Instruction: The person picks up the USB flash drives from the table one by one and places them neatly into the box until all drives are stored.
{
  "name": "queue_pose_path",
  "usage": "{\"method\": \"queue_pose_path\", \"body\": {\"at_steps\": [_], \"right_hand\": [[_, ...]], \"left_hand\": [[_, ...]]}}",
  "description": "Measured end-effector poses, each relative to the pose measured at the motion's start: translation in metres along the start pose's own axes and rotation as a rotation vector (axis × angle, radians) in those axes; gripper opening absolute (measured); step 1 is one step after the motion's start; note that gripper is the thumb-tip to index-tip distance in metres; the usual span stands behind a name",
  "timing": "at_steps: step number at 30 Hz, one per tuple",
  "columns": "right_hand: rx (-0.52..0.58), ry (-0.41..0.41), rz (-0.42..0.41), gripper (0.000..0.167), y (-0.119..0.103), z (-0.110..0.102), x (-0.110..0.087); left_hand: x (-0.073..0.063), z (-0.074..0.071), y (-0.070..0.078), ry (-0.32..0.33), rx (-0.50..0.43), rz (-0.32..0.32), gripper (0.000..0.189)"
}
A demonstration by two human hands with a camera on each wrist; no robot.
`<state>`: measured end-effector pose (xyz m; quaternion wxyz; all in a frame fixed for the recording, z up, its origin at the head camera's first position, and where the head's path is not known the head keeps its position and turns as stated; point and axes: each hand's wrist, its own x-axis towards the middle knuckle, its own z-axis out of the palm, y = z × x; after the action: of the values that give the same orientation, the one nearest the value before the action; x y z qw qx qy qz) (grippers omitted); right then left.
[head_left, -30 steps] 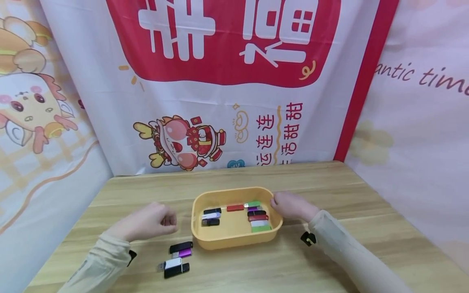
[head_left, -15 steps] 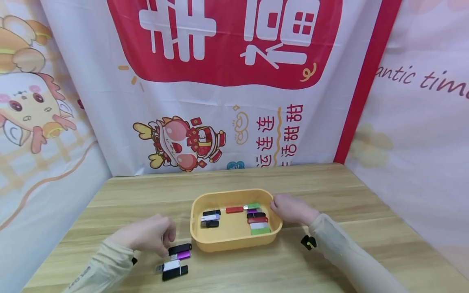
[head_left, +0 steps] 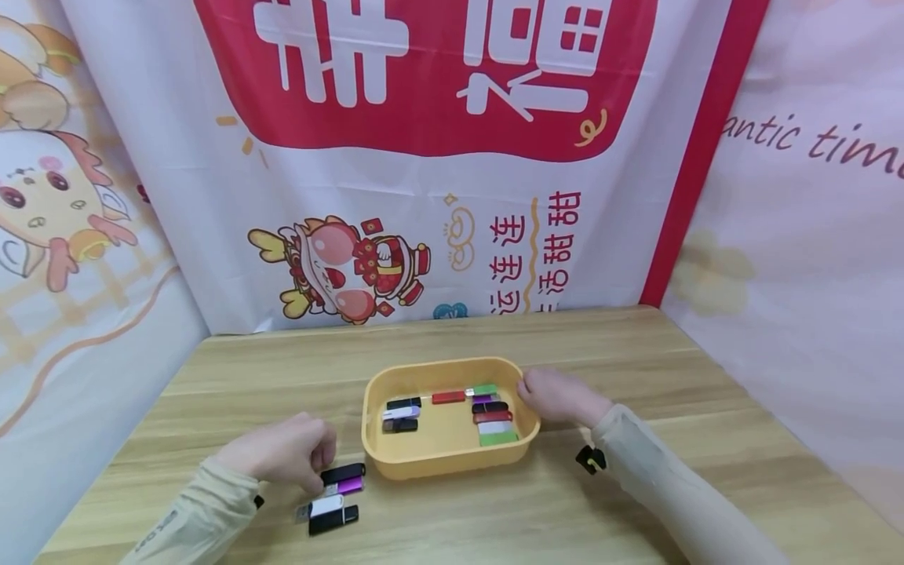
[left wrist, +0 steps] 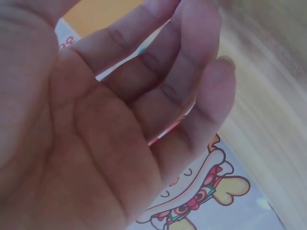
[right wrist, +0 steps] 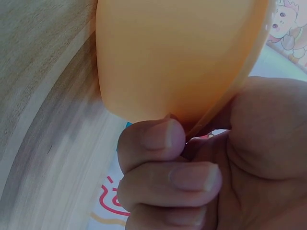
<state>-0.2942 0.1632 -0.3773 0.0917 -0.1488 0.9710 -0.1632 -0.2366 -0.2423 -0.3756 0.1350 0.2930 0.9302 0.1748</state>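
My left hand [head_left: 282, 451] reaches down at the left ends of a black USB flash drive [head_left: 346, 472] and a purple USB flash drive [head_left: 351, 485] on the table. Its fingers [left wrist: 163, 91] bend loosely in the left wrist view; the fingertips' contact is out of sight, so a pinch cannot be made out. Just nearer lie a white USB flash drive [head_left: 327, 505] and another black one [head_left: 334, 521], side by side. With curled fingers, my right hand [head_left: 561, 396] grips the right-hand rim of a yellow plastic bin [head_left: 452, 466], whose wall [right wrist: 163, 52] fills the right wrist view.
Inside the bin, several flash drives lie in a row along the right, including a red one [head_left: 492, 417] and a green one [head_left: 498, 438]. A red drive [head_left: 448, 398] rests by the back wall, and dark and lilac ones [head_left: 401, 413] at the left. Printed cloth [head_left: 424, 180] hangs behind the wooden table [head_left: 565, 510].
My left hand has come down and nearer, from beside the bin to the loose flash drives. The right hand keeps its grip on the bin. The head view has shifted slightly.
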Motion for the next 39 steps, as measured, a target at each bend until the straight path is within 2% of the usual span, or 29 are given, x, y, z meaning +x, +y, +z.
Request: {"method": "queue_pose_path", "body": {"at_steps": [7, 13, 20, 32, 39], "right_hand": [[-0.020, 0.004, -0.015, 0.028, -0.0026, -0.0024, -0.0009], [-0.007, 0.002, -0.017, 0.027, -0.0033, -0.0005, -0.0014], [0.013, -0.006, -0.003, 0.027, -0.0045, 0.0018, -0.0031], [0.012, -0.004, -0.011, 0.029, -0.0050, -0.0019, -0.0034], [-0.013, -0.011, -0.006, 0.029, -0.0049, -0.0011, -0.0015]], "left_hand": [[-0.0004, 0.0025, -0.0013, 0.016, 0.032, -0.008, 0.028], [-0.0016, 0.0042, -0.0031, 0.024, 0.033, 0.017, 0.028], [-0.0002, 0.0061, -0.0075, 0.017, 0.036, 0.008, 0.026], [0.0010, 0.0023, -0.0050, 0.025, 0.047, -0.005, 0.022], [0.0010, 0.0053, -0.0068, 0.040, 0.069, 0.021, 0.022]]}}
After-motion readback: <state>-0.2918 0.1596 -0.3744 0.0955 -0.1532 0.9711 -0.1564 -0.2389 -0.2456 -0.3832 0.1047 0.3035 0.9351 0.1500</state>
